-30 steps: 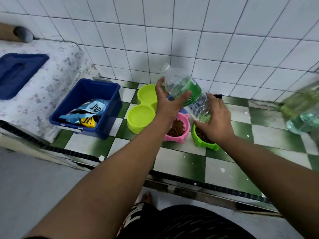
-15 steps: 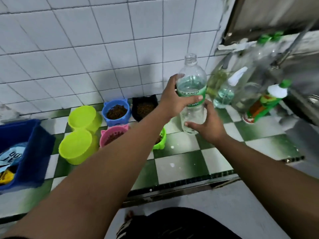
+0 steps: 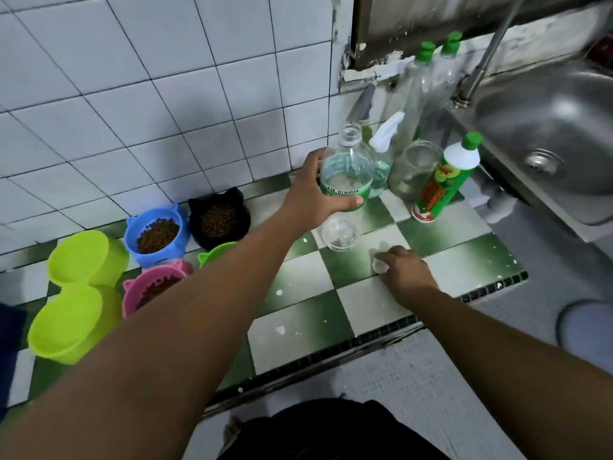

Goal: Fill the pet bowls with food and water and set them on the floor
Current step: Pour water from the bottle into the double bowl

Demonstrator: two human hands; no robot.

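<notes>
My left hand (image 3: 311,194) grips a clear, uncapped water bottle (image 3: 345,175) with a green label, upright on the green-and-white checked counter (image 3: 298,320). My right hand (image 3: 404,273) rests on the counter just right of the bottle's base, fingertips closed on a small white cap (image 3: 379,265). To the left stand a blue bowl (image 3: 159,257), a black bowl (image 3: 242,214) and a pink bowl (image 3: 132,293), each holding brown kibble. A green bowl (image 3: 215,252) is mostly hidden behind my left forearm. A lime double bowl (image 3: 66,320) sits empty at far left.
Behind the bottle cluster a spray bottle (image 3: 384,141), a glass jar (image 3: 411,171), a green-capped soap bottle (image 3: 444,184) and two tall bottles (image 3: 421,88). A steel sink (image 3: 547,127) with a faucet (image 3: 491,44) lies at right. A blue bin's edge (image 3: 6,343) shows at left.
The view swung right toward the sink. The bottle went from tilted over the bowls to upright on the counter. My right hand left the bottle and dropped to the counter with the cap.
</notes>
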